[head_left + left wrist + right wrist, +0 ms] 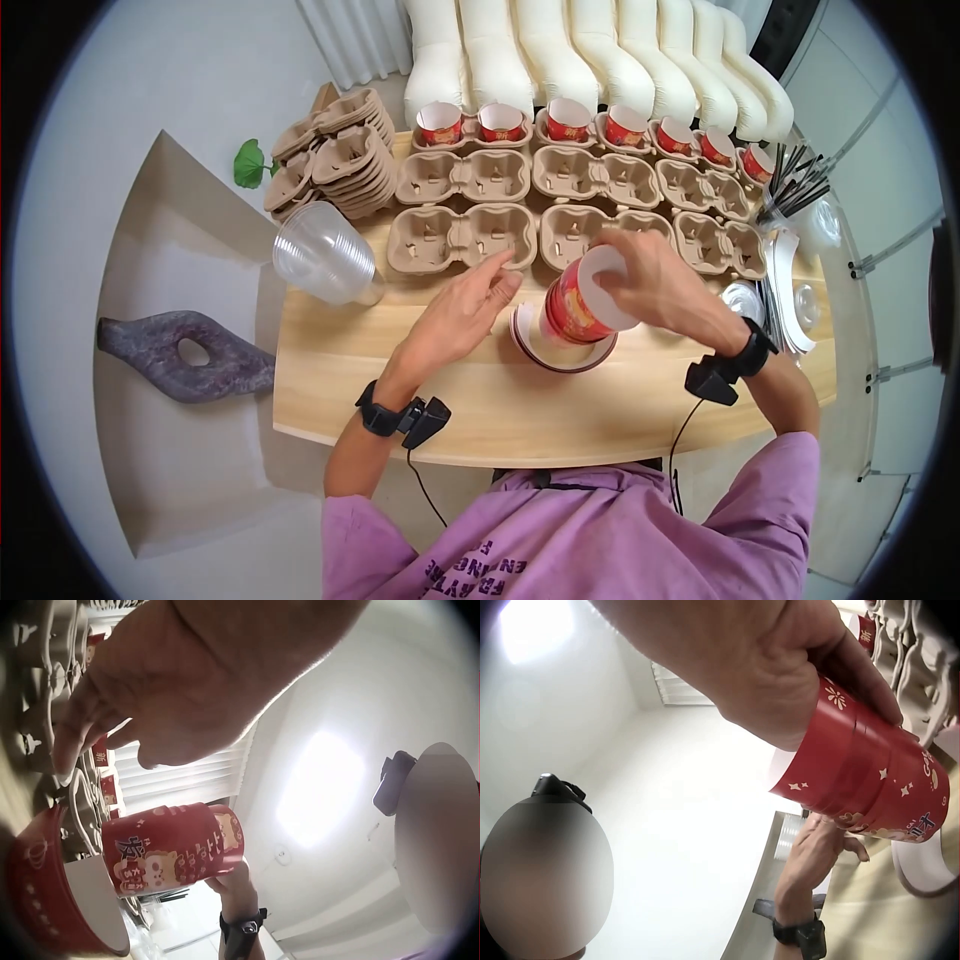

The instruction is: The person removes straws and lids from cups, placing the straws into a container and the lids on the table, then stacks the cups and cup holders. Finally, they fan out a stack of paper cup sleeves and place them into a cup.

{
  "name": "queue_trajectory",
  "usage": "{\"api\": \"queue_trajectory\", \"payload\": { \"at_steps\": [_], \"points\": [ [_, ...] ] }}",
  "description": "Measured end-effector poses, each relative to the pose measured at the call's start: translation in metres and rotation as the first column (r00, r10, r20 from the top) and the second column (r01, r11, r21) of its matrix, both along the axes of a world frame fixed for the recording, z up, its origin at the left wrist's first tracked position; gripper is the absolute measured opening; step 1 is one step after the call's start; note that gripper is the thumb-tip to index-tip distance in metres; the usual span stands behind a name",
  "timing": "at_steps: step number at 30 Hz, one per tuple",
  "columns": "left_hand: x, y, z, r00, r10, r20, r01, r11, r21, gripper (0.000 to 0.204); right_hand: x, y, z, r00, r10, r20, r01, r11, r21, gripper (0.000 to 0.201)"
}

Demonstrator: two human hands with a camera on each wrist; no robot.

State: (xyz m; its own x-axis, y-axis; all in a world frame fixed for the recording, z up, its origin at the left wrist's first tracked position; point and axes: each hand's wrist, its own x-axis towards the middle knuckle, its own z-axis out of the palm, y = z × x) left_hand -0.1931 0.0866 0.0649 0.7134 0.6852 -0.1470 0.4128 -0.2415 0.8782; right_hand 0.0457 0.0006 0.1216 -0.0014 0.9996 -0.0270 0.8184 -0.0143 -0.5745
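Observation:
A short stack of nested red paper cups is in my right hand, tilted over a wide red tub with a white inside. My fingers grip it near the top cup's white open mouth, as the right wrist view also shows, with cartoon prints on the red sides. To the left, my left hand hovers with relaxed fingers and holds nothing. Its fingertips are close to the front edge of a brown pulp cup carrier. The left wrist view shows the tub below the stack.
Rows of pulp carriers cover the back of the table; red cups stand in the rearmost row. Stacked carriers and clear plastic cups are at the left. Black straws and clear lids lie right.

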Motion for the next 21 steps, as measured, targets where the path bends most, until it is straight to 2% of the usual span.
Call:
{"api": "queue_trajectory", "payload": {
  "at_steps": [1, 5, 7, 8, 11, 12, 14, 15, 17, 18, 20, 21],
  "points": [
    [-0.001, -0.005, -0.005, 0.999, -0.021, 0.042, 0.020, 1.000, 0.021, 0.067, -0.001, -0.003, -0.011, 1.000, 0.018, 0.007, -0.018, 1.000, 0.020, 0.031],
    [-0.002, -0.024, -0.022, 1.000, -0.003, 0.027, 0.003, 1.000, 0.009, 0.076, -0.008, -0.012, -0.034, 0.999, 0.034, 0.041, -0.035, 0.999, 0.014, 0.029],
    [0.000, -0.029, -0.026, 1.000, -0.026, -0.008, 0.026, 0.996, 0.081, 0.084, -0.012, -0.016, -0.040, 0.996, 0.045, 0.076, -0.047, 0.999, 0.023, 0.028],
    [0.001, -0.031, -0.030, 1.000, -0.023, -0.009, 0.023, 0.996, 0.081, 0.084, -0.012, -0.017, -0.044, 0.987, 0.073, 0.146, -0.080, 0.996, 0.043, 0.030],
    [0.006, -0.034, -0.041, 0.999, 0.010, 0.037, -0.013, 0.998, 0.069, 0.086, -0.018, -0.022, -0.037, 0.987, 0.050, 0.151, -0.049, 0.999, -0.006, 0.033],
    [0.008, -0.034, -0.042, 1.000, 0.009, 0.019, -0.011, 0.995, 0.101, 0.083, -0.018, -0.024, -0.036, 0.988, 0.050, 0.149, -0.049, 0.999, -0.006, 0.033],
    [0.013, -0.035, -0.045, 1.000, 0.006, 0.001, -0.006, 0.991, 0.131, 0.080, -0.015, -0.027, -0.036, 0.985, 0.083, 0.154, -0.109, 0.979, 0.170, 0.033],
    [0.017, -0.035, -0.047, 0.999, 0.033, 0.043, -0.037, 0.995, 0.096, 0.081, -0.012, -0.029, -0.038, 0.985, 0.081, 0.153, -0.107, 0.980, 0.170, 0.033],
    [0.022, -0.035, -0.050, 0.995, 0.059, 0.083, -0.064, 0.996, 0.059, 0.083, -0.007, -0.033, -0.048, 0.976, 0.128, 0.174, -0.174, 0.944, 0.281, 0.032],
    [0.023, -0.036, -0.051, 0.994, 0.070, 0.081, -0.078, 0.993, 0.093, 0.075, -0.004, -0.035, -0.052, 0.977, 0.127, 0.173, -0.173, 0.944, 0.280, 0.032],
    [0.025, -0.036, -0.056, 0.994, 0.080, 0.079, -0.090, 0.988, 0.124, 0.068, 0.003, -0.040, -0.058, 0.933, 0.295, 0.205, -0.340, 0.910, 0.236, 0.035],
    [0.025, -0.035, -0.062, 0.991, 0.075, 0.108, -0.088, 0.988, 0.129, 0.060, 0.003, -0.044, -0.060, 0.934, 0.294, 0.203, -0.338, 0.912, 0.234, 0.035]
  ]
}}
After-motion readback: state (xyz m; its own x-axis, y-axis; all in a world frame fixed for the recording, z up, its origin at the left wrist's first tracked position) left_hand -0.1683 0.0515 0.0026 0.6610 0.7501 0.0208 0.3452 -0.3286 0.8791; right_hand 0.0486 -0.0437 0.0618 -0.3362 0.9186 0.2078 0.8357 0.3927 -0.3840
